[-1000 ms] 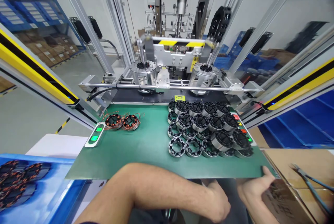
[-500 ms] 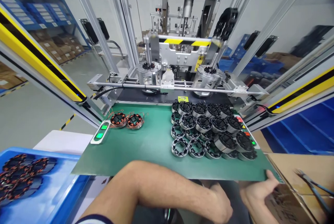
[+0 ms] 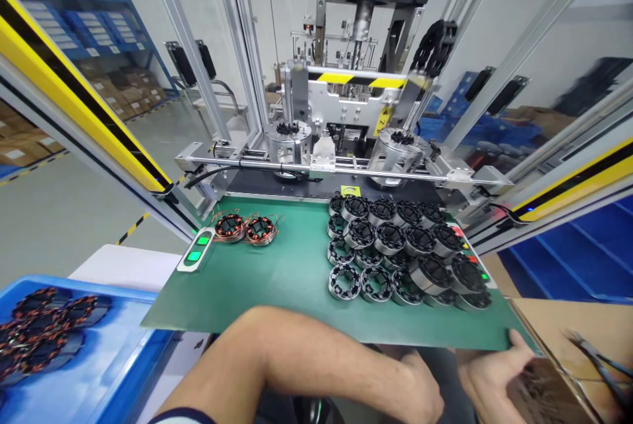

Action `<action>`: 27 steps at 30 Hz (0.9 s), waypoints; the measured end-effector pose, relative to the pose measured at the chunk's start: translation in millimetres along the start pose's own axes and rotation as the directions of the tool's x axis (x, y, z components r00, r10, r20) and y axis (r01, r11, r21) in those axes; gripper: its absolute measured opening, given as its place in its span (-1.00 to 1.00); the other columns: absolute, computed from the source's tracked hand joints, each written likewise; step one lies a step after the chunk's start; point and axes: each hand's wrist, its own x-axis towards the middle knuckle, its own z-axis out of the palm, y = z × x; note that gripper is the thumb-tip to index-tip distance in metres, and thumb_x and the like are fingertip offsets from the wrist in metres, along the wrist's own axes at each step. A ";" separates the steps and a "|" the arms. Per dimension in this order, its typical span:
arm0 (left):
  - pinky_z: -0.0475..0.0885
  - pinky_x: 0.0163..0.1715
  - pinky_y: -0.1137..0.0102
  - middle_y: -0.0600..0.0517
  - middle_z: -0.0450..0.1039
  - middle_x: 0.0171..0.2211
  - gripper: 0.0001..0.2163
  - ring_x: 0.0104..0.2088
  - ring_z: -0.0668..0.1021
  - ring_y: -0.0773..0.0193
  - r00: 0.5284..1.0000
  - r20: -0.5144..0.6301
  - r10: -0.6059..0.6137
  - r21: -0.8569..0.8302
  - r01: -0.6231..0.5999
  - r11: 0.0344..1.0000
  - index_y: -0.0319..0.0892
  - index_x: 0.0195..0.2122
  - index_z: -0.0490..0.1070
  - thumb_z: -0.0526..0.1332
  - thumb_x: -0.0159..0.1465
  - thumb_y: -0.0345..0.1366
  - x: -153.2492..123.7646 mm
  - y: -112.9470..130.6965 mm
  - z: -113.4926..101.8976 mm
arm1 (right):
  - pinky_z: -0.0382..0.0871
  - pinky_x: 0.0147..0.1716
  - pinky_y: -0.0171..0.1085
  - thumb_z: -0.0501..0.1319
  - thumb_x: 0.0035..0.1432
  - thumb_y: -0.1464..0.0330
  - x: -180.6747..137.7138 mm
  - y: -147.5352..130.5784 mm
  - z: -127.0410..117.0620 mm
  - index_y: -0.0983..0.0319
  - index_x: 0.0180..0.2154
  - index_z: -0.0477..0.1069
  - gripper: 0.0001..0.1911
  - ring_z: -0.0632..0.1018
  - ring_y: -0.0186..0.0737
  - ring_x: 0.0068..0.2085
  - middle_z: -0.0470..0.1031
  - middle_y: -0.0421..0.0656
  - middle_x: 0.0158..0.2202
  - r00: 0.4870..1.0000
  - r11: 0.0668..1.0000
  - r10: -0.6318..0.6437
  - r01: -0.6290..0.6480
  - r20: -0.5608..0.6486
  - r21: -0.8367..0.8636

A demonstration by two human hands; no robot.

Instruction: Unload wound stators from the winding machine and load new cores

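nearest the camera, the left hand (image 3: 420, 394) hangs below the front edge of the green worktop (image 3: 277, 279), its forearm crossing the lower frame; its fingers curl down out of sight, so i cannot tell whether they hold anything. beside it the right hand (image 3: 494, 378) rests against a dark foil bag (image 3: 539, 394) at the worktop's right front corner, thumb up against the edge, fingers loosely spread over the bag. a pair of pliers (image 3: 601, 361) lies on the cardboard box (image 3: 554, 318) to the right. at the left a blue tray (image 3: 74, 364) holds copper-wound stators (image 3: 44, 332). farther on, a cluster of metal rotor rings (image 3: 410, 249) fills the worktop's right half, some stacked. on the left stand two wound stators (image 3: 246, 229) just beside a panel with green buttons (image 3: 196, 249). behind them the press machine (image 3: 356, 94) carries two round fixtures (image 3: 287, 140).
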 end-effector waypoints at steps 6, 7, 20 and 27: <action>0.62 -0.31 0.13 -0.14 0.83 -0.12 -0.73 -0.22 0.74 -0.02 0.998 0.068 -0.001 -0.020 0.003 1.000 0.09 -0.29 0.83 0.44 0.06 -0.43 11.0 2.1 15.2 | 0.87 -0.04 0.10 0.43 -0.16 0.14 3.9 2.1 -2.2 0.08 -0.29 0.39 -0.61 0.72 0.19 0.16 0.70 -0.05 -0.06 1.000 1.000 -0.007 0.007 0.020 0.027; 0.62 -0.30 0.12 -0.15 0.83 -0.12 -0.73 -0.21 0.74 -0.02 0.998 0.065 0.004 -0.013 -0.003 1.000 0.09 -0.28 0.83 0.43 0.07 -0.43 12.7 2.1 17.1 | 0.87 -0.05 0.10 0.43 -0.16 0.14 3.8 1.6 -1.5 0.08 -0.29 0.38 -0.61 0.72 0.19 0.16 0.70 -0.05 -0.06 1.000 1.000 -0.014 0.014 0.016 0.020; 0.67 -0.27 0.02 -0.16 0.81 -0.23 -0.79 -0.28 0.74 -0.05 0.996 0.056 0.068 0.033 -0.070 0.997 0.07 -0.30 0.82 0.41 0.16 -0.39 15.3 1.4 17.0 | 0.88 -0.07 0.06 0.39 -0.17 0.15 2.1 -1.5 4.2 0.08 -0.29 0.42 -0.65 0.72 0.18 0.16 0.71 -0.06 0.00 1.000 1.000 -0.011 0.011 0.004 -0.002; 0.67 -0.32 0.06 -0.14 0.82 -0.21 -0.76 -0.35 0.70 0.02 0.994 0.083 0.066 0.063 -0.072 0.995 0.07 -0.22 0.84 0.42 0.17 -0.38 5.3 1.1 6.8 | 0.87 -0.05 0.03 0.43 -0.15 0.13 0.7 -1.2 2.4 0.08 -0.29 0.42 -0.63 0.72 0.13 0.14 0.70 -0.05 -0.02 1.000 1.000 -0.004 0.004 0.013 -0.001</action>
